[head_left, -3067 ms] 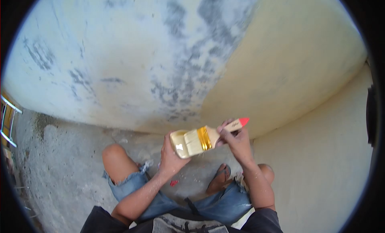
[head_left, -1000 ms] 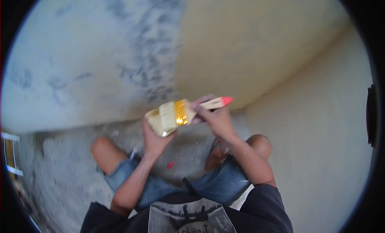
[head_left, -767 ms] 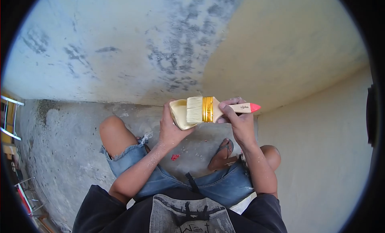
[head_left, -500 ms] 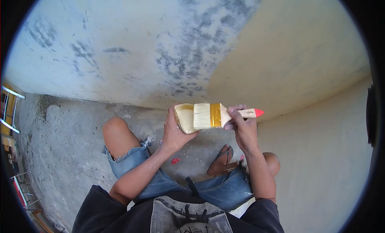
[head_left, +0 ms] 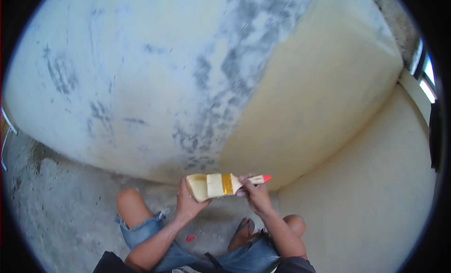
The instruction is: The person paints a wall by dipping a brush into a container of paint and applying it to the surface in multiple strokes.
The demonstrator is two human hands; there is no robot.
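Note:
My left hand (head_left: 188, 203) is closed around a small open container of cream paint (head_left: 198, 186), tilted a little toward me. A wide paintbrush (head_left: 227, 184) lies level across the container's right side, its pale bristles over the rim. Whether the bristle tips touch the paint is hard to see. My right hand (head_left: 256, 195) grips the brush at the base of its red-tipped wooden handle, fingers wrapped round it. Beyond both hands rises a wall (head_left: 268, 118), cream on its right part and patchy white and grey on its left.
A second, cream wall (head_left: 352, 193) meets the first at a corner on the right. Grey concrete floor (head_left: 70, 207) lies below, with a red scrap (head_left: 190, 238) between my legs. White metal bars (head_left: 8, 120) stand at the far left, and a bright window (head_left: 428, 75) shows at upper right.
My view has tilted up, so more wall shows and my hands sit lower in the picture. Both hands still hold the container and the paintbrush together.

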